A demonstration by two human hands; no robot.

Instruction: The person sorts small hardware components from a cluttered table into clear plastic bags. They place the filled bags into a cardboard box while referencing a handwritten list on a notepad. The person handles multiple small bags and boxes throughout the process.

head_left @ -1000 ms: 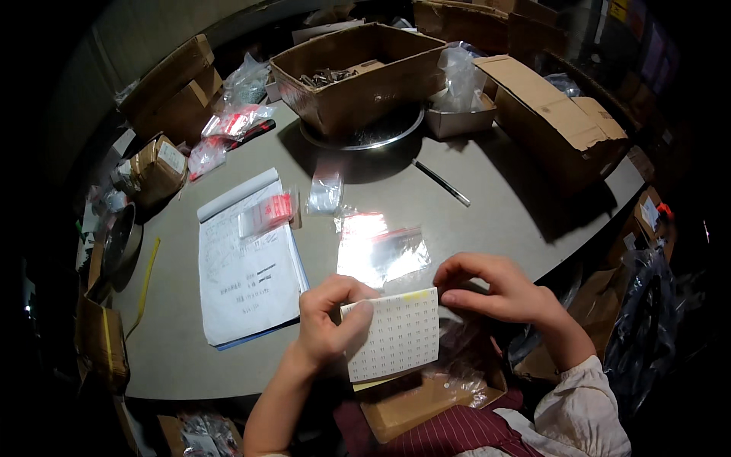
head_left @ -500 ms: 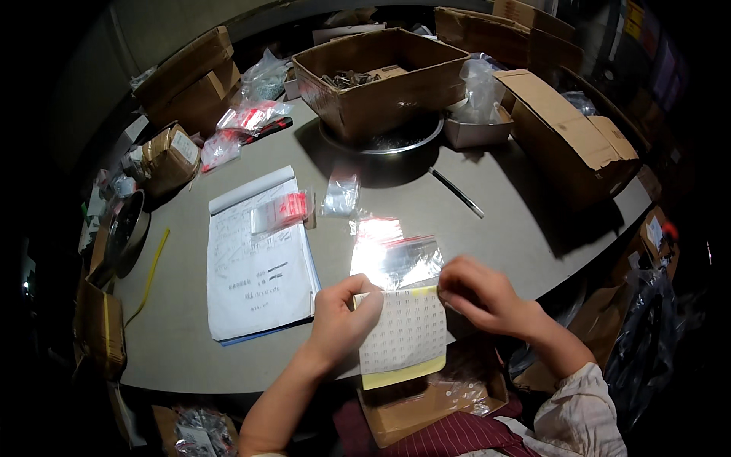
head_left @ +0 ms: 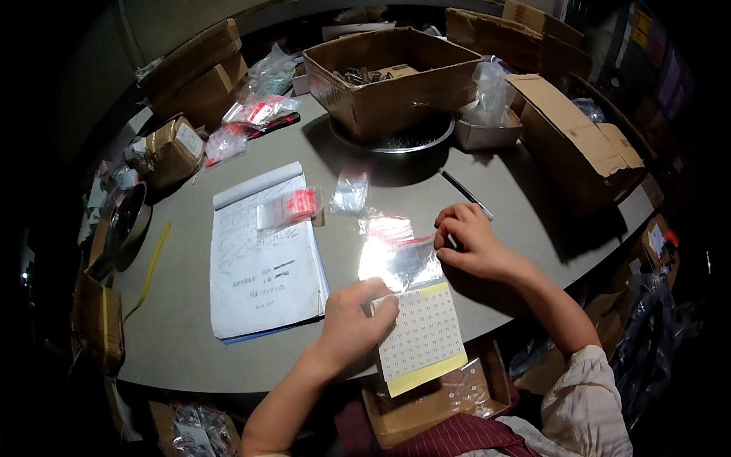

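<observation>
Label sheet point(head_left: 420, 331), white with rows of small printed marks and a yellow layer showing along its lower edge, is at the lower centre of the frame. It is tilted, with its lower end above the open cardboard box point(head_left: 396, 426) at the bottom edge.

Left hand point(head_left: 354, 324): closed, thumb on top, gripping the upper left corner of the sheet. Right hand point(head_left: 472, 240): fingers curled and narrow, apart from the sheet, at the right edge of the clear plastic bag point(head_left: 384, 263). Whether it pinches a small item, or touches the bag, cannot be told.

Latest change: the right hand is off the upper right corner of the sheet and up beside the bag. Consequence: the left hand alone supports the sheet, and the working point appears to shift from the sheet to the bag.

Difference from the frame half a second ago: the sheet is turned, its lower end swung toward the right of the frame. The notepad point(head_left: 266, 274) at centre left and the pen point(head_left: 466, 194) at upper right of centre appear slightly further right, consistent with a small head movement.
</observation>
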